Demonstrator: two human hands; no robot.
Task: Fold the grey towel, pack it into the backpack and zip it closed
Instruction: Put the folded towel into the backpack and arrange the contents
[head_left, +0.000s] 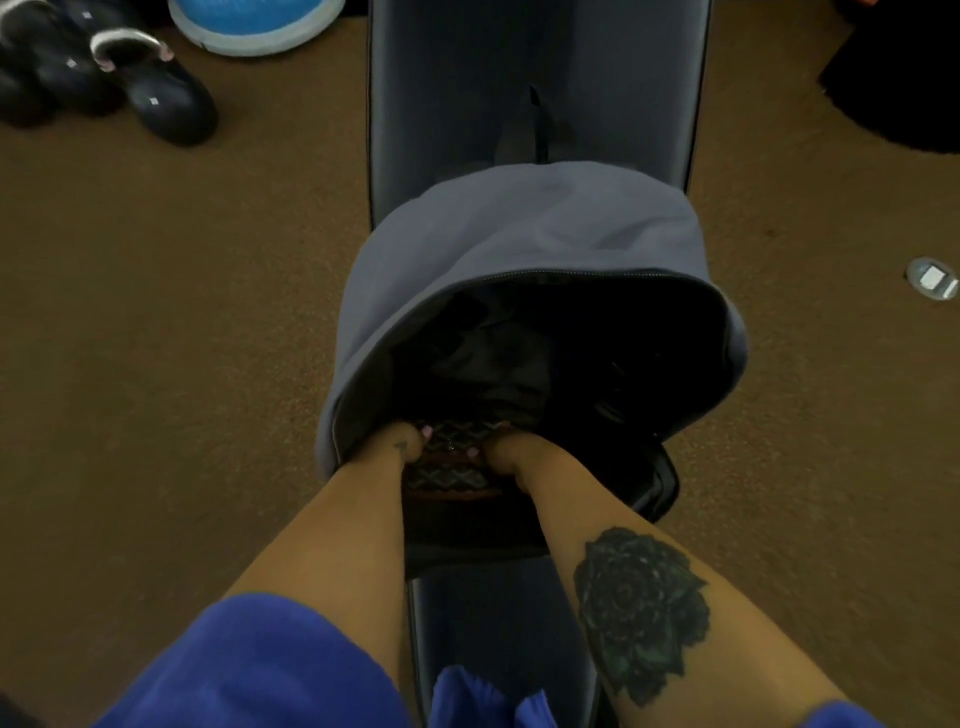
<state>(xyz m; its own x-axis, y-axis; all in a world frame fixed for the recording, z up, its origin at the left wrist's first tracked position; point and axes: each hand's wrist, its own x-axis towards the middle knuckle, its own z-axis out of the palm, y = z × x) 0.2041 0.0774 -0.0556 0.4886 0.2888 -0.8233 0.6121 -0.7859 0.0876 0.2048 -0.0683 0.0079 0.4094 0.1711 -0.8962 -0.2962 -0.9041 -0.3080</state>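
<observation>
fingers (415, 441) of both hands grip, seemingly, the backpack's (519, 234) patterned lining.

both hands (454, 452) grip towel (451, 467) inside open backpack (519, 244).

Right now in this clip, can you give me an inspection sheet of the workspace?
Surface: dark padded bench on brown carpet.
Job's things: grey backpack open on the bench; patterned towel at its mouth.
Clutter: dark shoes, blue round thing, small silver item on the carpet.
Grips: left hand and right hand both closed on the towel.
Cables: nothing seen.
Surroundings: black thing far right.
</observation>
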